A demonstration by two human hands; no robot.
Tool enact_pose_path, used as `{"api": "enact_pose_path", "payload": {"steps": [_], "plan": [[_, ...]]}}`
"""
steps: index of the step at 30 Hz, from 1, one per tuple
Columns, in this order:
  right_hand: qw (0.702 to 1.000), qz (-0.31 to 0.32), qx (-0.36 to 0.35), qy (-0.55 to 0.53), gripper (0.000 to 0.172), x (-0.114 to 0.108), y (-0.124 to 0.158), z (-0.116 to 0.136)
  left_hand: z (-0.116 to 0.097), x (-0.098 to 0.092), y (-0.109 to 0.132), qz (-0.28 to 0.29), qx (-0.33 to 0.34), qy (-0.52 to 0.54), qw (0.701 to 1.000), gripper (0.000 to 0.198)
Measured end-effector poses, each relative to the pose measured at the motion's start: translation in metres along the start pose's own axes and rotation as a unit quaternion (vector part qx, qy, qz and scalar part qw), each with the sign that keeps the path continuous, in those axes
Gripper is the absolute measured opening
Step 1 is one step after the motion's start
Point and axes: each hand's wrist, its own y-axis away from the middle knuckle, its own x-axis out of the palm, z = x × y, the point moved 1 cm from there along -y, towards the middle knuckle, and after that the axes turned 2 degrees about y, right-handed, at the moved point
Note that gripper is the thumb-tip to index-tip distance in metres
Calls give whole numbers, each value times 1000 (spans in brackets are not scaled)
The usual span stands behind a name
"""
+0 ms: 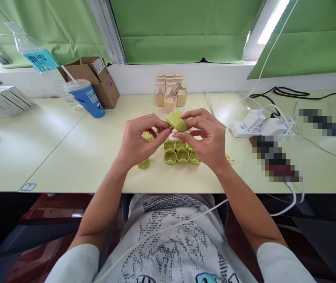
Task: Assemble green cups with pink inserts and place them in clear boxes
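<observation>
Above the table, my left hand [144, 137] and my right hand [206, 137] pinch a small glossy green rounded plastic case [176, 120] between their fingertips. Just below it, close to my thumbs, shows a pale pink piece [173, 136], partly hidden; whether I touch it I cannot tell. Under my hands stand rows of open green square cups [182, 156], the right ones partly covered by my right hand. Beside my left hand lie more green pieces, one at the front [143, 163] and one behind [147, 136]. Small yellow pieces [229, 158] lie past my right wrist.
Several small peach boxes [170, 98] stand at the back. To the left are a blue cup with straw [88, 100], a plastic bottle [44, 61], a brown carton [106, 84] and white boxes [5, 101]. A power strip [243, 129] with cables lies on the right.
</observation>
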Motion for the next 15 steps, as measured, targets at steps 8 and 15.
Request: {"api": "enact_pose_path", "payload": {"steps": [8,15], "plan": [[1000,-28,10,3,20,-1,-1,4,-2,1,0,-9,4,-4,1000,10],[999,-13,48,-3,33,0,-1,3,-5,1,0,4,-40,-1,999,19]]}}
